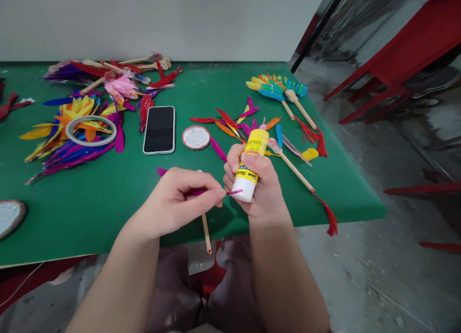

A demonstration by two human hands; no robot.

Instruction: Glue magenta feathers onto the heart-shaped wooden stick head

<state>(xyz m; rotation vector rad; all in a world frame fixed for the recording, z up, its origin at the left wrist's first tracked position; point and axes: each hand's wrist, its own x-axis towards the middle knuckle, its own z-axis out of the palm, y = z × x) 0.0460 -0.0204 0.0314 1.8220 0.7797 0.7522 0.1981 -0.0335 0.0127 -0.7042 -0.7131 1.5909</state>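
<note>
My left hand point(183, 198) pinches a thin magenta feather point(234, 192) between thumb and fingers. Its narrow end lies against or just in front of the white end of a glue stick point(251, 165); I cannot tell whether they touch. Wrapped around that yellow and white glue stick is my right hand point(264, 179), holding it tilted. Behind my left hand pokes out a magenta feather tip point(161, 171), perhaps part of the same feather. Beneath the hands, a wooden stick point(206, 234) reaches over the table's front edge, its upper part mostly hidden.
Loose coloured feathers point(226, 121) lie beyond my hands on the green table point(126, 203). A phone point(159, 130), a round white disc point(196, 137), a tape roll point(90, 131) and a feather pile point(75, 107) are leftward. Feather fans point(279, 88) and a yellow cap point(309, 154) sit right.
</note>
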